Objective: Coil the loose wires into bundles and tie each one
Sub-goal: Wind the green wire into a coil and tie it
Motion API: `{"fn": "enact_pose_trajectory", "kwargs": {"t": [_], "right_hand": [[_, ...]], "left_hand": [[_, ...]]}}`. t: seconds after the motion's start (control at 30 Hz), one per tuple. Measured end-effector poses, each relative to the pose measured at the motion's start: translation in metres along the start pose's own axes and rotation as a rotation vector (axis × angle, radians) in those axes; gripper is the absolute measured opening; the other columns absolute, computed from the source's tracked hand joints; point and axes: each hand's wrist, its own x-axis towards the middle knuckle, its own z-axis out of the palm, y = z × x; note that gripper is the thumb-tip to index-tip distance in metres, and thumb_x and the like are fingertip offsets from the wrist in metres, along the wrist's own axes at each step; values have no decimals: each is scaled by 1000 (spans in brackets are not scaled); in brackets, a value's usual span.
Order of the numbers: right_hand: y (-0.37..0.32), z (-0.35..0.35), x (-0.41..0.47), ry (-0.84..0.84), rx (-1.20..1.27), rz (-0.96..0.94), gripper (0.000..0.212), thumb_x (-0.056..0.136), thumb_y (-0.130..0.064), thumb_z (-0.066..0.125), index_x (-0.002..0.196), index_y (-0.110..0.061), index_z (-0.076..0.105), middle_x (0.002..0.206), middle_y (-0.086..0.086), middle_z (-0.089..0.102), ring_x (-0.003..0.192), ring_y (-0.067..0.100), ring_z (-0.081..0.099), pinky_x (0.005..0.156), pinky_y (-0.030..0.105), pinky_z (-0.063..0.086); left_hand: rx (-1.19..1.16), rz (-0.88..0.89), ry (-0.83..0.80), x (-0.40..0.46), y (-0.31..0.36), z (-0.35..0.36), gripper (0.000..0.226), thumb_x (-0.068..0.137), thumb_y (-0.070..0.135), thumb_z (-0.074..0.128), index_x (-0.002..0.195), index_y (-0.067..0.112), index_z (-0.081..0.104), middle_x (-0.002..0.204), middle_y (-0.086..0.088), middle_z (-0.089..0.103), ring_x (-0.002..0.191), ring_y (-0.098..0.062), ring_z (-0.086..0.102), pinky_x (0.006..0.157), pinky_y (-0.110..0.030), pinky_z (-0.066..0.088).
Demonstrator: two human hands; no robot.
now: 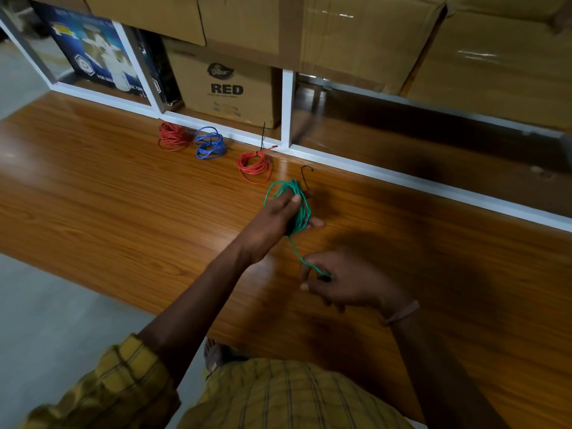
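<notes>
Fingers (pixel 295 200) of the left hand (pixel 275 218) hold a green wire coil (pixel 298 209); right hand (pixel 343 281) pinches its tail.

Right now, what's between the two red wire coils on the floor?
In the head view, a blue coil lies between the far red coil and the near red coil.

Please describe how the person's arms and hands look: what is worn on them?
The left arm has a yellow checked sleeve with dark lines, pushed up to about the elbow; the forearm and left hand are bare. The right hand is bare too, with a thin band round the wrist. No gloves or rings are visible.
</notes>
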Motion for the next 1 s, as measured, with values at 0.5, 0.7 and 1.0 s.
{"fn": "enact_pose_trajectory", "kwargs": {"t": [0.5,0.7,1.0], "right_hand": [[40,-78,10,533,363,-160,13,100,-18,65,94,-6,68,64,6,51,50,12,45,49,23,39],[48,-47,37,572,365,-41,20,103,-14,59,95,4,64,58,-10,56,46,-1,46,48,15,36],[30,15,20,146,277,27,29,108,-24,50,96,-7,70,59,5,65,39,16,56,41,24,43]], "left_hand": [[-1,-143,-450,-30,-6,1,43,115,22,33,150,-2,41,126,-28,66,84,-38,63,74,-36,51],[-435,-102,-573,-32,7,1,52,115,24,24,154,-8,36,128,-28,59,66,-19,61,70,-29,51],[-766,15,-154,7,16,-17,39,116,28,26,142,7,44,145,-18,61,87,-18,70,81,-27,59]]}}
